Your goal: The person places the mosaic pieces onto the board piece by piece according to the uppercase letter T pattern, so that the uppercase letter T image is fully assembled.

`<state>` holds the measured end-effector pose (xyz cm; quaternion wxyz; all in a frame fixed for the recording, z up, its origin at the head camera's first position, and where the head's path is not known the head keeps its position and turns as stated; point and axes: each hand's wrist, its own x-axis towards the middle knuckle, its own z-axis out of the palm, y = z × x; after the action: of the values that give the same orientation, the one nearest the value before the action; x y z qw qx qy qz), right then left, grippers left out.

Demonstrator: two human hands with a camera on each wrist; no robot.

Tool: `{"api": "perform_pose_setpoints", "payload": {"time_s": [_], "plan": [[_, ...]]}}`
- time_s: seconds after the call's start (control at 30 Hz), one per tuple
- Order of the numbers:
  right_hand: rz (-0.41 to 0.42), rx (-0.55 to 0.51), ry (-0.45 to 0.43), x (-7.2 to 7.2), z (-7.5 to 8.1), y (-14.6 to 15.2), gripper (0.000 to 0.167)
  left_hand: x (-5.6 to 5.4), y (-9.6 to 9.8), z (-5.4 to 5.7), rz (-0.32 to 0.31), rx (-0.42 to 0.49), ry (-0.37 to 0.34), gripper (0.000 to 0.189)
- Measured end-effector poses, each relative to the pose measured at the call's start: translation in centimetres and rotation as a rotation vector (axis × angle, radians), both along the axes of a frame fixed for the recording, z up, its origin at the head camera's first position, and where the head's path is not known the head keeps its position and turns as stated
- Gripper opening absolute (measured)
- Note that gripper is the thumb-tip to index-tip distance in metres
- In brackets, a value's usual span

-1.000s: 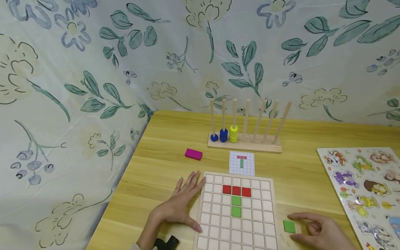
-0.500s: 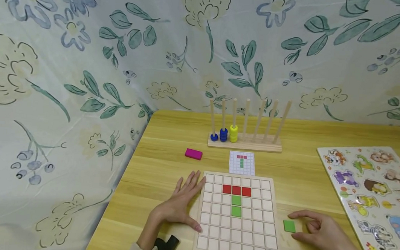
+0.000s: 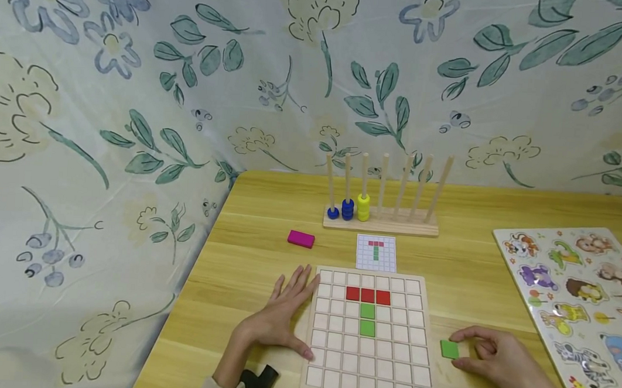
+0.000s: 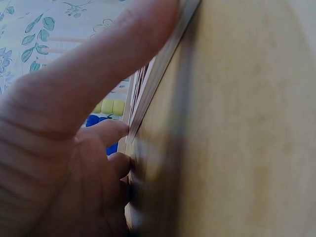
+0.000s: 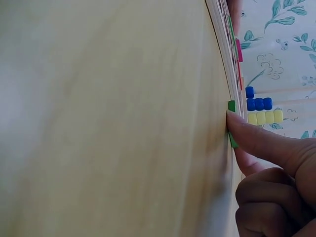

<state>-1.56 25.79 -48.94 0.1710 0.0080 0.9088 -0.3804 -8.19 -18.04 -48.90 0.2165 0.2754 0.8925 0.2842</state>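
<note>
My left hand [image 3: 275,318] lies spread beside the wooden grid board [image 3: 309,334], its index fingertip and thumb tip on the board's left edge. In the left wrist view the thumb stretches along that edge. Three red tiles [image 3: 368,295] form a row near the top of the grid, with two green tiles [image 3: 367,327] in a column below the middle one. Right of the board, my right hand [image 3: 508,359] pinches a loose green tile [image 3: 449,349] at its corners between thumb and index finger; the other fingers are curled. The right wrist view shows this green tile [image 5: 232,140] edge-on by the thumb.
A small pattern card [image 3: 376,253] lies behind the board, and a peg stand [image 3: 380,227] with blue and yellow beads stands farther back. A magenta block [image 3: 301,239] is at back left. An animal puzzle [image 3: 574,307] lies right; a black curved object [image 3: 259,381] sits by the left wrist.
My right thumb and index finger have closed in on the loose green tile, which has shifted very slightly away from me. The left hand and board stay put.
</note>
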Motion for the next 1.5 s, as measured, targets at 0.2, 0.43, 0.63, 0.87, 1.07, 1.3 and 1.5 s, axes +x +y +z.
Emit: {"api": "perform_pose_setpoints", "payload": {"time_s": [0.2,0.43,0.63,0.87,1.07,1.3,1.5], "plan": [[0.003,0.006,0.023,0.0,0.0,-0.2,0.039,0.0,0.0,0.1,0.002,0.007,-0.007,0.147],[-0.035,0.013,0.083,-0.7,1.4,-1.5,0.039,0.0,-0.1,-0.1,-0.013,0.03,0.005,0.147],[0.014,-0.104,0.042,-1.3,2.3,-5.2,0.031,0.0,-0.2,-0.2,-0.015,0.038,0.009,0.147],[0.066,-0.24,-0.019,-1.7,2.2,-9.8,0.031,0.0,-0.1,0.0,-0.013,0.034,0.003,0.147],[0.12,-0.263,0.003,-1.5,1.8,-12.0,0.027,0.0,-0.2,-0.1,-0.01,0.033,0.002,0.147],[0.114,-0.226,-0.005,-1.5,1.7,-13.0,0.026,-0.1,-0.1,-0.2,-0.013,0.022,0.01,0.147],[0.108,-0.201,-0.008,-1.5,1.4,-13.2,0.026,-0.1,-0.2,-0.3,-0.014,0.018,0.013,0.147]]}}
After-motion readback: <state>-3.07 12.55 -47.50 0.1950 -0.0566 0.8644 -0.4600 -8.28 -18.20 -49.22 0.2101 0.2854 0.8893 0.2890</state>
